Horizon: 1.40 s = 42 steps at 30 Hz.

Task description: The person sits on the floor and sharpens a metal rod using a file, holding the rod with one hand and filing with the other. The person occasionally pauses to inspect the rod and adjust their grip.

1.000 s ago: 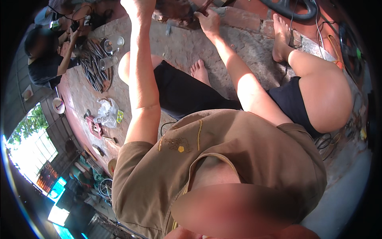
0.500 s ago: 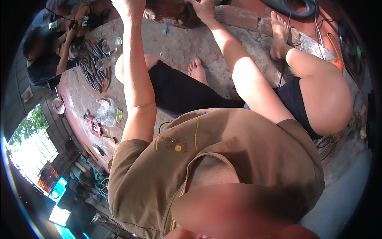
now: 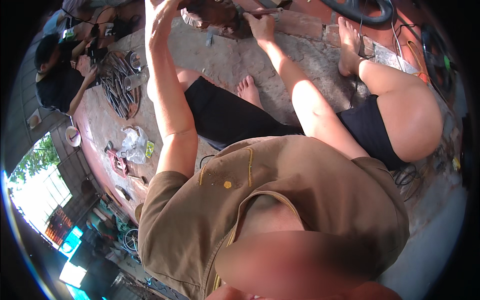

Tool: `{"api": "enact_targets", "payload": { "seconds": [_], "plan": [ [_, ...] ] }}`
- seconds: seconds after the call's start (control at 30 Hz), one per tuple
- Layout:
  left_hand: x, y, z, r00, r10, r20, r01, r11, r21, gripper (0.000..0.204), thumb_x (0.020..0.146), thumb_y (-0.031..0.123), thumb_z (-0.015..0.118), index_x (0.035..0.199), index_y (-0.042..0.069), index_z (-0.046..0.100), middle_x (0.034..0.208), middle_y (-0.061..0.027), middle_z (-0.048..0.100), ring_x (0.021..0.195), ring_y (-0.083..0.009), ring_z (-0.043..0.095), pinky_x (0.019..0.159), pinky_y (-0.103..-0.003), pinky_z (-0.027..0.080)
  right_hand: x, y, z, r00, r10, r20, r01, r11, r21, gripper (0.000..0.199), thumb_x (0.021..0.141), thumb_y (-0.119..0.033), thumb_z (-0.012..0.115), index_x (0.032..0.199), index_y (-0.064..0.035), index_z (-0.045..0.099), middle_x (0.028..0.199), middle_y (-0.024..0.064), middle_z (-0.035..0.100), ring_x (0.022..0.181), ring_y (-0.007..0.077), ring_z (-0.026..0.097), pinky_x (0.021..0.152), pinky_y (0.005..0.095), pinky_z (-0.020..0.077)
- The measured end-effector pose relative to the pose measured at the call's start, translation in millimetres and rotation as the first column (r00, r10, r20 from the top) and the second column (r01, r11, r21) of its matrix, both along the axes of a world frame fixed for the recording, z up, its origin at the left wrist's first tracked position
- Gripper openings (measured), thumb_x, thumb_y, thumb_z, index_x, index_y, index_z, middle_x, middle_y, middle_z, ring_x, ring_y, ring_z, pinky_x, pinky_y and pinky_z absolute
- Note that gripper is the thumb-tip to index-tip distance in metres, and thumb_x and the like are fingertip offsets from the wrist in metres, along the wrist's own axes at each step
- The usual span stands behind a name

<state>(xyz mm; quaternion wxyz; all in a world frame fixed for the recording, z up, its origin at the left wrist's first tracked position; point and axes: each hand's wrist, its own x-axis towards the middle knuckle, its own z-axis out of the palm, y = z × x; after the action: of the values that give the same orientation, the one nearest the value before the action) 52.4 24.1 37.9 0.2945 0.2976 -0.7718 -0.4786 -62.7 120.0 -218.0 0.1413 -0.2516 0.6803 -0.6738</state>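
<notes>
At the top of the frame, a rusty brown rounded metal part is being worked on the rough concrete floor. The left hand is raised beside it, fingers loosely spread against its left edge. The right hand is curled shut around a thin dark tool, its tip set at the part's right side. The step in hand seems to be steadying and prying. A firm brace on the left is called for next, by this reading.

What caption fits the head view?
Seated person's left hand and right hand work a rusty brown metal part on the worn concrete floor.
</notes>
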Motion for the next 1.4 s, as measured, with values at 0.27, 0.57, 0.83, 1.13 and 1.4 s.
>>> {"api": "enact_targets", "payload": {
  "seconds": [0.27,0.57,0.83,1.13,1.4],
  "plan": [
    [-10.2,-3.2,-7.1,0.984,0.052,-0.172,-0.022,0.985,0.171,0.046,0.076,-0.003,0.064,0.121,0.004,0.061,0.098,-0.0016,0.062,0.083,-0.0141,0.065,0.067,-0.022,0.048,26.6,23.9,4.7,0.895,0.173,0.41,-0.159,0.985,-0.068,0.015,0.076,-0.015,0.073,0.074,-0.0007,0.067,0.065,0.0019,0.064,0.06,0.0084,0.058,0.055,0.0247,0.0452],
    [-18.4,-12.4,-21.6,0.94,0.197,-0.278,-0.176,0.979,0.101,0.039,0.073,-0.005,0.063,0.111,0.0,0.063,0.078,0.0005,0.058,0.062,-0.0067,0.05,0.054,-0.019,0.038,-0.6,-11.0,-4.1,0.98,0.015,0.197,-0.024,0.999,0.043,0.031,0.071,-0.026,0.076,0.076,0.0043,0.068,0.075,0.0208,0.067,0.074,0.037,0.065,0.07,0.0417,0.0495],
    [-30.2,-0.6,-24.8,0.877,0.295,-0.378,-0.272,0.955,0.114,0.037,0.07,-0.009,0.062,0.106,0.0,0.062,0.073,0.0012,0.054,0.061,-0.007,0.048,0.056,-0.02,0.038,-32.4,-65.9,-10.1,0.981,0.065,-0.182,-0.006,0.953,0.304,0.039,0.076,-0.039,0.068,0.085,-0.001,0.063,0.086,0.0244,0.065,0.085,0.0433,0.062,0.075,0.0494,0.0489],
    [-39.4,-15.1,-31.7,0.847,0.398,-0.352,-0.451,0.889,-0.083,0.025,0.074,-0.004,0.065,0.098,0.0,0.063,0.072,0.0003,0.052,0.067,-0.0082,0.048,0.063,-0.022,0.039,-30.2,-44.6,19.0,0.983,0.133,-0.129,-0.1,0.966,0.239,0.036,0.071,-0.034,0.074,0.082,0.0005,0.07,0.082,0.0226,0.067,0.084,0.0383,0.065,0.076,0.0438,0.0506],
    [-23.9,-14.9,-30.8,0.828,0.457,-0.326,-0.535,0.818,-0.212,0.022,0.076,0.002,0.067,0.097,0.002,0.064,0.077,-0.001,0.052,0.072,-0.0105,0.049,0.068,-0.024,0.041,7.4,4.9,20.7,0.969,0.247,0.024,-0.243,0.93,0.275,0.031,0.071,-0.03,0.072,0.073,0.0008,0.071,0.073,0.02,0.067,0.07,0.0351,0.066,0.066,0.039,0.0494]
  ]
}}
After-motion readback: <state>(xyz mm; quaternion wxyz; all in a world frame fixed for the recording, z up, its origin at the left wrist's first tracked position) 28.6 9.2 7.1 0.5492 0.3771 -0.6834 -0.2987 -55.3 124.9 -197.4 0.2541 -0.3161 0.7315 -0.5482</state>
